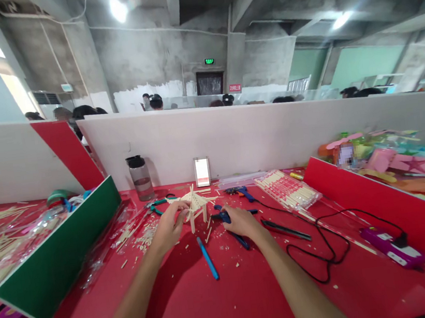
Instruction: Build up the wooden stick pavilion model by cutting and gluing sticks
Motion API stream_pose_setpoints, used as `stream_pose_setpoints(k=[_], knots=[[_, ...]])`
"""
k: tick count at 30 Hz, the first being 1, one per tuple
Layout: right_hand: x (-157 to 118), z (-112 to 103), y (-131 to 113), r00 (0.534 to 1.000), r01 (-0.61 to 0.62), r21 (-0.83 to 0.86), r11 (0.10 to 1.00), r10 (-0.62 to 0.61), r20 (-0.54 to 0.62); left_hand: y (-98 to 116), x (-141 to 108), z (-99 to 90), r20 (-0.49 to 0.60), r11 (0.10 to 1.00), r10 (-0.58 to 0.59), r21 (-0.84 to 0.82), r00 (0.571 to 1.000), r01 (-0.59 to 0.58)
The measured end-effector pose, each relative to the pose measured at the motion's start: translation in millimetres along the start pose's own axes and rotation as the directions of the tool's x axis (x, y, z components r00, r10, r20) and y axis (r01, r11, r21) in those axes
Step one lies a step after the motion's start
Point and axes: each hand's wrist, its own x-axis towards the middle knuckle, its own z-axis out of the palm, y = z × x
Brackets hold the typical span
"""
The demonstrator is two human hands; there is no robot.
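Note:
A small stick model (195, 203), built of pale wooden sticks with a pointed roof and legs, stands on the red table. My left hand (172, 224) pinches its left side between thumb and fingers. To the right of the model, my right hand (238, 221) has its fingers closed round blue-handled pliers (241, 239), whose handles are spread apart; the fingertips are partly hidden. In front of the model lies a blue pen (208, 258). Green-handled pliers (156, 209) are beyond my left hand, near stick offcuts (144, 238).
A blue glue gun (245, 194) has a black cord running right, near a purple power strip (394, 247). Packed sticks (287, 188), a black pen-like tool (286, 229), a water bottle (140, 179) and a phone (202, 172) surround the work. Green (63, 246) and red (383, 204) dividers flank it.

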Motion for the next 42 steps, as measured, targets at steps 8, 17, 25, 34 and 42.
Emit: stream_pose_setpoints(k=[8,17,25,34,42], knots=[[1.7,0.0,-2.2,0.998,-0.066,-0.027,0.997,0.066,-0.009,4.1,0.5,0.8,0.019,0.999,0.038,0.006,0.999,-0.038],[-8.9,-13.0,-23.8,0.995,-0.002,-0.01,1.0,0.001,-0.104,-1.5,-0.3,1.5,0.011,1.0,0.021,0.016,1.0,-0.021],[-34.7,-0.5,-87.8,0.961,0.274,0.001,0.962,-0.274,0.032,-3.8,-0.4,3.1,-0.007,0.999,0.03,0.045,1.0,-0.029],[-29.2,9.3,-80.4,0.943,0.326,0.055,0.944,-0.329,0.052,-6.4,-1.4,2.2,-0.011,0.997,0.026,0.072,1.0,-0.025],[7.3,-15.0,14.8,0.954,-0.132,0.098,0.986,0.153,-0.257,-3.0,-0.8,0.7,0.0,1.0,0.003,0.03,1.0,-0.003]])
